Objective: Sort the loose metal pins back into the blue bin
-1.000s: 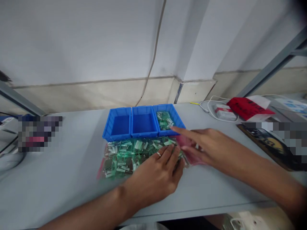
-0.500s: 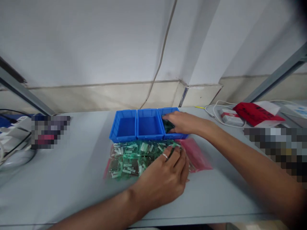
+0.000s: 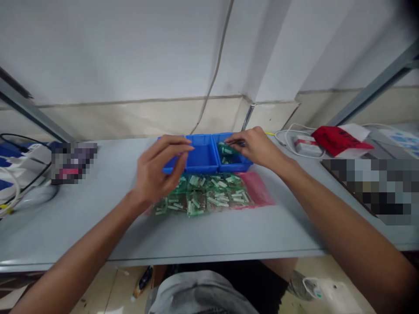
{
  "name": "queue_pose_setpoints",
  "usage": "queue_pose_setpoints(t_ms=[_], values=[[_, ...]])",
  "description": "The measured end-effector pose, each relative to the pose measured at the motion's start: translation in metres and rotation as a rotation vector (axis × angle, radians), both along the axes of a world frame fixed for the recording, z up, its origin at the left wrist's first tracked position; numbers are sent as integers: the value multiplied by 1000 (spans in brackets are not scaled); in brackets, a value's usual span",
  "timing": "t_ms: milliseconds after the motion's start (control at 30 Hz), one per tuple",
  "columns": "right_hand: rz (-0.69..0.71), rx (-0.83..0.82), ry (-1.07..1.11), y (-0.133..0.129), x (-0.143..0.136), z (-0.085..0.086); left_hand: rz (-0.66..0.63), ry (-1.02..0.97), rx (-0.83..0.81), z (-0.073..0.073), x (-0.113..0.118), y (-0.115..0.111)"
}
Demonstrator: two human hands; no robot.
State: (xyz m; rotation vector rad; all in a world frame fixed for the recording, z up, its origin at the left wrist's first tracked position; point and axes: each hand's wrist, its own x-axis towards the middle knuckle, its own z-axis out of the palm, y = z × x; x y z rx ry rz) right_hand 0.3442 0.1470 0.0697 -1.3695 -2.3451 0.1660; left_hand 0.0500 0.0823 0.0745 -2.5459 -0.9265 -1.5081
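My left hand (image 3: 160,170) hovers over the left blue bin (image 3: 172,169), its curved fingers apart from the thumb and nothing between them. At the right blue bin (image 3: 237,167), my right hand (image 3: 257,146) has its fingers drawn together in a pinch; what they hold, if anything, is too small to make out. Greenish clear bags with white pieces (image 3: 227,150) lie inside that bin. The middle blue bin (image 3: 201,152) shows a bare blue floor. In front of the bins are several greenish clear bags of small white parts (image 3: 219,196), with pink plastic (image 3: 258,189) at their right end.
White plugs and cables (image 3: 29,163) and a grey computer mouse (image 3: 39,195) are at the left. To the right are a small white box (image 3: 307,146), a red packet (image 3: 342,141) and loose white cable. A wall stands behind the table (image 3: 108,183).
My left hand has lifted off the bags and moved left over the left bin. My right hand has risen out of the right bin, fingers drawn together. The view has tilted downward.
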Motion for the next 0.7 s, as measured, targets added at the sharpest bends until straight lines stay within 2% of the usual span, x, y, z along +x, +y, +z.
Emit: queue_pose_setpoints(t_ms=[133, 267, 333, 433, 533, 600, 700], values=[[-84, 71, 225, -10, 6, -7, 101, -316, -199, -14, -9, -1], [-216, 267, 504, -23, -3, 0, 78, -343, -311, -20, -7, -8], [-230, 292, 697, -35, -15, 5, 23, -373, -403, -21, -2, -10], [-153, 124, 928, -59, -40, 6, -140, -457, -617, -24, 5, -11], [-70, -113, 993, -82, -62, -1, -282, -462, -793, -29, 11, -14], [-50, -178, 1013, -91, -71, -7, -264, -465, -842, -31, 13, -17], [-64, -172, 987, -93, -74, -11, -157, -555, -847, -30, 15, -21]])
